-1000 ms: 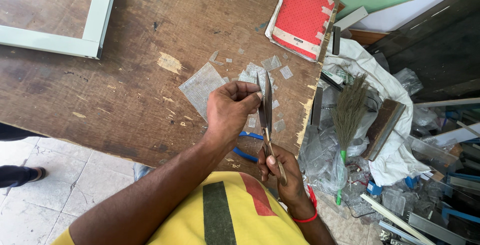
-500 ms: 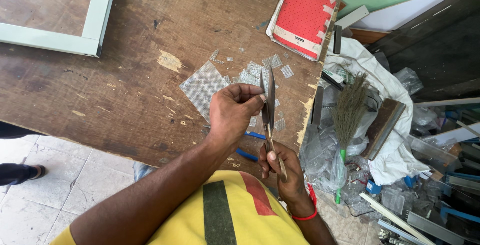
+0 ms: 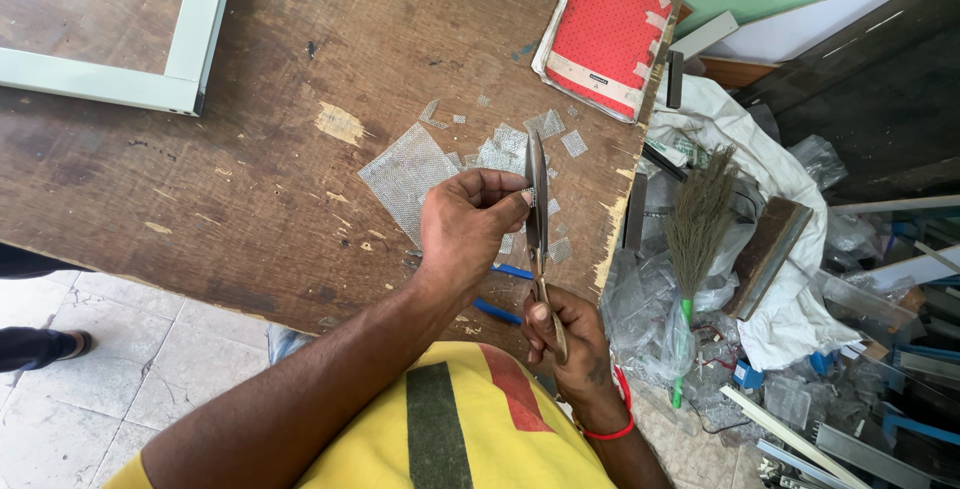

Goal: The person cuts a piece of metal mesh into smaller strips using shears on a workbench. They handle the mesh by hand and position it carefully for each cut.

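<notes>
Metal scissors [image 3: 538,199] sit clenched in the right hand [image 3: 565,344] by the handles, blades pointing up and away over the table edge, while the left hand [image 3: 465,229] pinches a tiny scrap of mesh [image 3: 527,196] right against the blades. Just past the hands there's a bigger grey square of mesh [image 3: 405,174] lying flat on the worn wooden table [image 3: 260,179] with a bunch of small clippings [image 3: 545,129] scattered beside it. Further out you've got a red notebook [image 3: 605,34] near the far edge, a pale green frame [image 3: 185,69] off to the left, and a little broom [image 3: 695,234] in the junk pile to the right.
</notes>
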